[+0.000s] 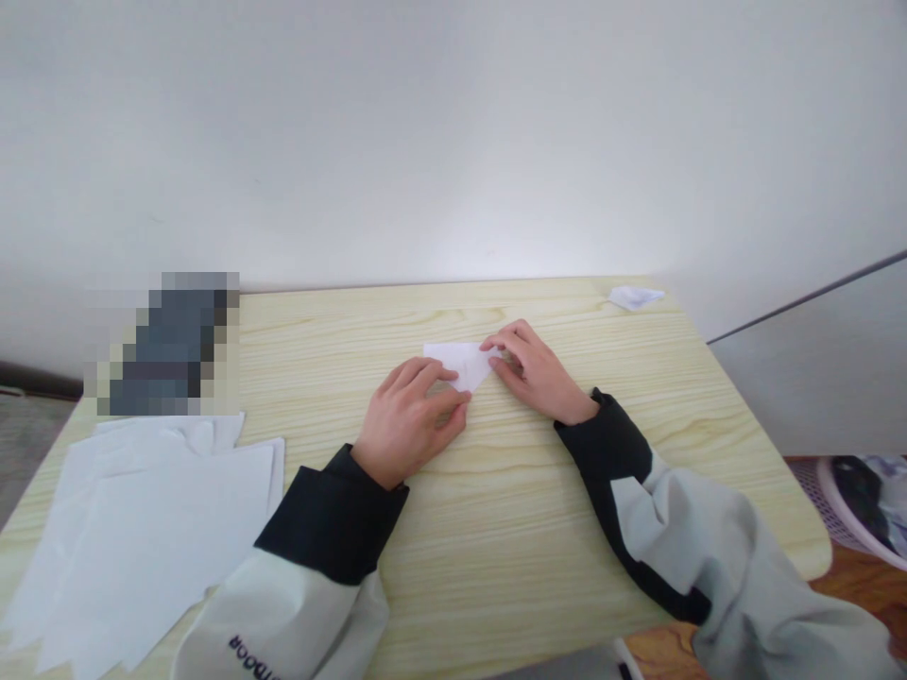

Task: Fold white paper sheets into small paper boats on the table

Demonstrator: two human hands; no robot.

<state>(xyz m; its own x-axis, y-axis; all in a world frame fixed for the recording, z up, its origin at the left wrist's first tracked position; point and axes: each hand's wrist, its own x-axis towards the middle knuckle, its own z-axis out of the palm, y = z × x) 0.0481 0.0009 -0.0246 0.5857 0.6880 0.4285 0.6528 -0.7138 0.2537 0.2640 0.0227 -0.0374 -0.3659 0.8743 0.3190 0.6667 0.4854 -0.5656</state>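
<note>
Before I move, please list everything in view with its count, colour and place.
wood-grain table: one, pale yellow, centre
small folded paper: one, white, table's middle
creased paper: one, white, table's far right corner
paper sheets: several, white, table's left side
pixelated object: one, dark, table's far left corner
lattice basket: one, pinkish purple, right of table
basket contents: number unclear, dark and pale, inside
wall: one, white, behind table
floor: one, brown, lower right
cropped object: one, grey, bottom edge
jacket sleeves: two, grey, black-cuffed, forearms
left hand, right hand: one each, bare, both touching folded paper
</note>
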